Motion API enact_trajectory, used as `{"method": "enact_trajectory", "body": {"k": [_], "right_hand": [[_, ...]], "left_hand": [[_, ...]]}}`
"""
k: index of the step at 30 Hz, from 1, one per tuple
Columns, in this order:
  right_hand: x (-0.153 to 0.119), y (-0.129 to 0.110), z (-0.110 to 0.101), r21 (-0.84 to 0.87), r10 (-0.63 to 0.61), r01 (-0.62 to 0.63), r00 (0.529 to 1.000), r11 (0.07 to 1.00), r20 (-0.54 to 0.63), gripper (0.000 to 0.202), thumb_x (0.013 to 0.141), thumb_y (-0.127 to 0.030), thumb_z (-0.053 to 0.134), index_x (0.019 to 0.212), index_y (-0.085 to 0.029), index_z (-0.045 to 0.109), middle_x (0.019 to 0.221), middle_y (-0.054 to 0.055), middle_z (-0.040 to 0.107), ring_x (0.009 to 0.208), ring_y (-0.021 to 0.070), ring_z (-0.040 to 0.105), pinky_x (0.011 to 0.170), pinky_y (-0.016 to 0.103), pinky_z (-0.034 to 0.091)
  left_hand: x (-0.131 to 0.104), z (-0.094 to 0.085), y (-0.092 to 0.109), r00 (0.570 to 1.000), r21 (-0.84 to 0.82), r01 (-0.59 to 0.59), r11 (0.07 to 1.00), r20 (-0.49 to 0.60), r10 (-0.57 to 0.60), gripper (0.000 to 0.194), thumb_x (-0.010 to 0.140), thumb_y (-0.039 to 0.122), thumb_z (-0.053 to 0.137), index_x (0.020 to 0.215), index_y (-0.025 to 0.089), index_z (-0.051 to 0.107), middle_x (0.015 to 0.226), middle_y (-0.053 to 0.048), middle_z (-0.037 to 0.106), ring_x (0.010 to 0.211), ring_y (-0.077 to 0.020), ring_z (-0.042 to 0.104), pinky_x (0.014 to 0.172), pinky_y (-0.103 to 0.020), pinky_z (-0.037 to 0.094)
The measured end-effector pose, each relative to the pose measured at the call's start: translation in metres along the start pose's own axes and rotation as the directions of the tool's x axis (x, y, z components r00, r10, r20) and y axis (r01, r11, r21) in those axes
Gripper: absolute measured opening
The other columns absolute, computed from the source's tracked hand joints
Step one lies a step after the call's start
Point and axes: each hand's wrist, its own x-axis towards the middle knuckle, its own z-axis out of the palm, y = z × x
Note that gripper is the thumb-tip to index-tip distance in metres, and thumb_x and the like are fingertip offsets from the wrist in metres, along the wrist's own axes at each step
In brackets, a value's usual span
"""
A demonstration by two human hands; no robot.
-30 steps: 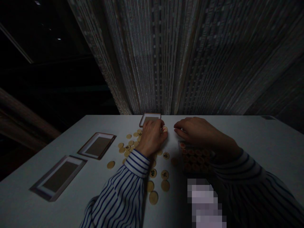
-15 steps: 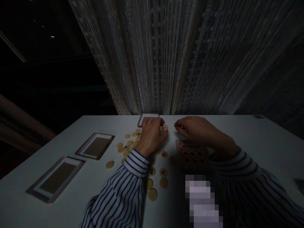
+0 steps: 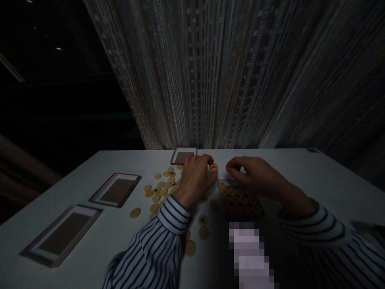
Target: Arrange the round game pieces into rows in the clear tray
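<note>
A round wooden Chinese chess piece with a red character (image 3: 213, 167) is pinched between the thumb and fingers of my left hand (image 3: 197, 174), its face turned toward me. Just right of it, my right hand (image 3: 255, 172) hovers with thumb and forefinger apart and nothing between them. Below the right hand stands a small box (image 3: 220, 192) with red-marked pieces (image 3: 240, 192) lined up in rows. Many loose pieces (image 3: 163, 191) lie left of and partly behind my left hand, some face down, some showing black characters.
Two framed trays or lids (image 3: 116, 190) (image 3: 64, 235) lie on the left of the white table (image 3: 120, 253), and a third (image 3: 184, 155) lies at the back. A few pieces (image 3: 203, 232) sit near my left sleeve. A string curtain (image 3: 204, 80) hangs behind the table.
My left hand has moved slightly right with the red-marked piece, which now faces me more. My right thumb and forefinger have spread apart. The view has shifted a little.
</note>
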Motion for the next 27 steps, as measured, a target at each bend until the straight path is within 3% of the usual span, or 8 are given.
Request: {"method": "enact_trajectory", "body": {"k": [6, 13, 19, 27], "right_hand": [[-0.009, 0.010, 0.010, 0.321, 0.135, -0.113, 0.990, 0.940, -0.048, 0.017, 0.078, -0.031, 0.052, 0.080, -0.019, 0.063, 0.074, 0.002, 0.065, 0.067, 0.0142, 0.058, 0.059, 0.026, 0.043], [-0.006, 0.012, 0.009, 0.582, 0.214, -0.199, 0.976, 0.789, 0.044, 0.016, 0.071, -0.032, 0.058, 0.074, -0.017, 0.060, 0.067, 0.002, 0.062, 0.063, 0.0135, 0.056, 0.054, 0.025, 0.043], [-0.006, 0.011, 0.009, 0.641, 0.195, -0.211, 0.976, 0.738, 0.097, 0.014, 0.069, -0.030, 0.059, 0.071, -0.016, 0.058, 0.061, 0.000, 0.060, 0.059, 0.0121, 0.056, 0.052, 0.024, 0.043], [-0.007, 0.012, 0.011, 0.645, 0.184, -0.205, 0.978, 0.736, 0.101, 0.013, 0.070, -0.028, 0.060, 0.073, -0.016, 0.060, 0.062, 0.001, 0.063, 0.060, 0.0123, 0.058, 0.054, 0.024, 0.045]], "left_hand": [[-0.002, 0.001, 0.014, 1.000, -0.025, -0.019, 1.000, 0.024, 0.019, 0.016, 0.076, 0.024, 0.058, 0.091, 0.019, 0.052, 0.087, -0.004, 0.062, 0.089, -0.0209, 0.055, 0.086, -0.038, 0.042], [-0.005, 0.004, 0.026, 0.999, -0.031, -0.040, 0.999, 0.032, 0.041, 0.017, 0.076, 0.022, 0.060, 0.091, 0.019, 0.053, 0.086, -0.003, 0.062, 0.089, -0.0208, 0.055, 0.088, -0.039, 0.041], [-0.007, 0.006, 0.029, 0.998, -0.019, -0.033, 0.999, 0.052, 0.034, 0.016, 0.076, 0.024, 0.061, 0.091, 0.020, 0.054, 0.086, -0.003, 0.062, 0.090, -0.0210, 0.055, 0.088, -0.039, 0.041], [-0.008, 0.005, 0.031, 0.998, -0.079, -0.022, 0.997, 0.051, 0.026, 0.017, 0.077, 0.025, 0.061, 0.091, 0.019, 0.055, 0.087, -0.004, 0.063, 0.090, -0.0208, 0.056, 0.087, -0.039, 0.042]]}}
